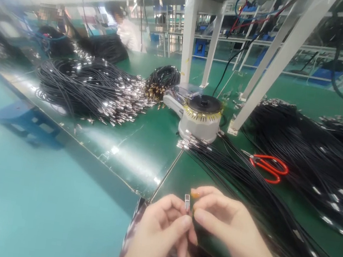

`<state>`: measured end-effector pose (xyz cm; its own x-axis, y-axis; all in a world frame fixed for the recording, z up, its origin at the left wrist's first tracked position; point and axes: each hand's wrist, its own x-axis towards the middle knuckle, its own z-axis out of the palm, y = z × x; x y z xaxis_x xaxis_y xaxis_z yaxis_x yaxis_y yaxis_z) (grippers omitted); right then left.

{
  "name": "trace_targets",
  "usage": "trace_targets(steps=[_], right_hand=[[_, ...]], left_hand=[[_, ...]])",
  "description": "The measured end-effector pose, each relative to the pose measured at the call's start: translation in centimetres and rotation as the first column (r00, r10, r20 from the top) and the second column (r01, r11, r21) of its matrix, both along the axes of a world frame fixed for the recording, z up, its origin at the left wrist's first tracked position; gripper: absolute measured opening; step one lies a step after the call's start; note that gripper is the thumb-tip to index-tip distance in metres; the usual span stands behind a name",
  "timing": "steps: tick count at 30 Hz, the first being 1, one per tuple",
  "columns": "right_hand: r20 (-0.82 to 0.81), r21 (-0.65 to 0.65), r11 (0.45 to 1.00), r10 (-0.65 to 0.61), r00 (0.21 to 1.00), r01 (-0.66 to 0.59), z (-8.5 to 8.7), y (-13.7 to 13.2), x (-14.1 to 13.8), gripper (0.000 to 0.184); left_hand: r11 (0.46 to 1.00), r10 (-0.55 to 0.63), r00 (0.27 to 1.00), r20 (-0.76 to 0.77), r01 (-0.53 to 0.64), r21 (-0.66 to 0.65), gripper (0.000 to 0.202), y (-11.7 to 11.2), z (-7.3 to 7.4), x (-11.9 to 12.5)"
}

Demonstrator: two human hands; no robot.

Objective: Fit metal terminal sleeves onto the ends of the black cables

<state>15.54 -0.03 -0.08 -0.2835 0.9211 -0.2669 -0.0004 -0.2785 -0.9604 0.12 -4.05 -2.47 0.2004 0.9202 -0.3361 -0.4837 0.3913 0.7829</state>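
My left hand (160, 234) and my right hand (224, 226) meet at the bottom centre, both pinched on one black cable with a small metal connector (187, 201) sticking up between the fingertips. The cable runs down between my hands toward my lap. A fan of black cables with metal ends (236, 172) lies on the green table (137, 140) just beyond my hands.
A grey tape dispenser (199, 116) stands mid-table. Red-handled scissors (269, 166) lie to its right. Big heaps of black cables (90, 88) fill the left and right of the table. White frame legs (274, 62) rise behind. Another person (127, 27) works far back.
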Motion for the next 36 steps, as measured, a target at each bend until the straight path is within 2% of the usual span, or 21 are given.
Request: trace_targets(steps=[9,13,20,28,36], right_hand=[[-0.016,-0.045,0.999,-0.021,1.000,0.020,-0.46,-0.18,-0.56,0.022],[-0.006,-0.045,0.999,-0.012,1.000,0.012,-0.27,-0.16,-0.48,0.024],[0.029,-0.005,1.000,-0.022,0.999,0.022,-0.57,-0.36,-0.09,0.021],[0.025,0.029,0.999,-0.038,0.999,0.037,-0.79,-0.79,-0.78,0.024],[0.072,0.103,0.994,0.017,0.997,-0.025,-0.89,-0.65,0.09,0.025]], left_hand=[[0.999,-0.021,1.000,-0.023,0.020,-0.034,0.027,0.34,0.61,0.30],[0.999,-0.031,1.000,-0.003,0.031,-0.026,0.026,0.39,0.35,0.24],[0.999,-0.044,0.999,0.013,0.045,-0.005,0.022,0.14,-0.39,0.23],[0.999,-0.036,0.999,-0.035,0.037,0.032,0.025,0.21,-0.14,0.27],[0.999,-0.014,0.997,-0.071,0.017,0.038,0.024,0.67,0.25,-0.30]])
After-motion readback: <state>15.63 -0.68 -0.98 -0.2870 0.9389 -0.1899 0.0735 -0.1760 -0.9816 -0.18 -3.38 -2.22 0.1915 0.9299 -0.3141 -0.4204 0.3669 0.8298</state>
